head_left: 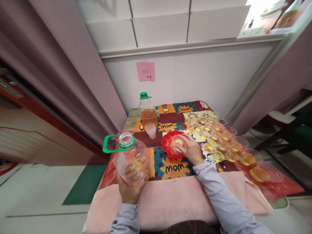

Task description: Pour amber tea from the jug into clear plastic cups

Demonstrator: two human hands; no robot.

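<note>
My left hand is wrapped round the lower part of a big clear plastic jug with a green handle. The jug has no cap on and leans slightly; how much liquid is inside is hard to tell. Over a red scalloped plate, my right hand has its fingers closed on the rim of a small clear plastic cup. The cup is in the plate, and the hand partly covers it. Several clear cups with yellow liquid stand in rows to the right of this hand.
A second jug, green-capped and holding amber liquid, stands at the back left. Before it is a stack of plastic cups. A pink cloth covers the table's near edge. The wall bears a pink paper note.
</note>
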